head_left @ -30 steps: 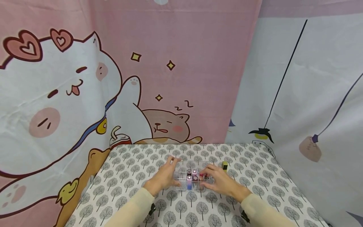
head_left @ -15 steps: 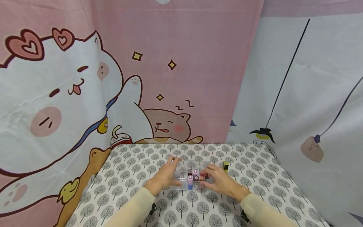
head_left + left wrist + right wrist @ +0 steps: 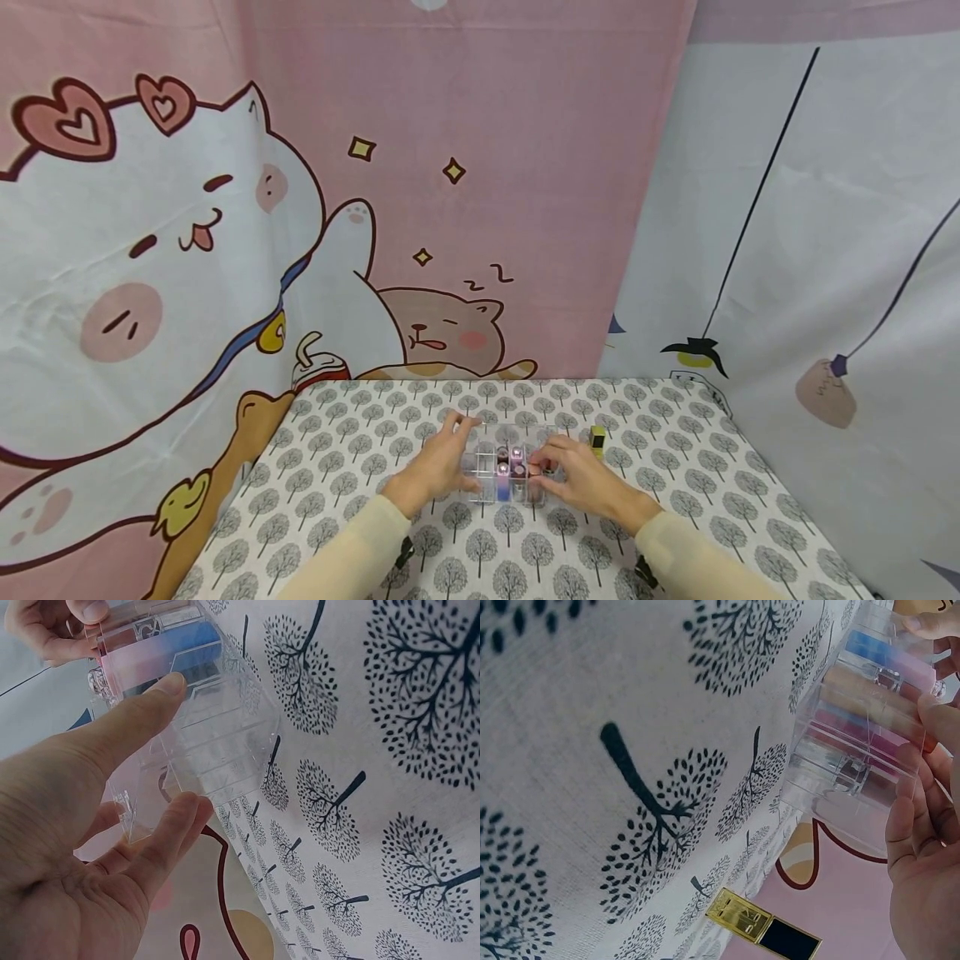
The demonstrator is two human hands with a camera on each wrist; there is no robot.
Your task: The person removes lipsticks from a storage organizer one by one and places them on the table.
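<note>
A clear plastic compartment organizer (image 3: 484, 478) stands on the cloth, with several lip colour tubes upright in it. My left hand (image 3: 433, 472) holds its left end, thumb at the front and fingers round the far side. A pink-and-blue tube (image 3: 161, 656) sits in a middle compartment. At the right end, my right hand (image 3: 583, 477) has its thumb on the top of a tan lip colour tube (image 3: 866, 701) and its fingers round the tops beside it. A red-pink tube (image 3: 855, 735) lies under those fingers, partly hidden.
Behind and right of the organizer a gold-and-black lipstick (image 3: 597, 437) stands on the tree-print cloth (image 3: 480, 546). Several compartments (image 3: 225, 742) at the organizer's left end hold nothing. A cartoon-printed curtain (image 3: 555, 208) hangs behind the table.
The red top seen near my right fingertips earlier no longer shows; it has gone lower or behind the fingers. My left hand and the organizer have stayed in place.
</note>
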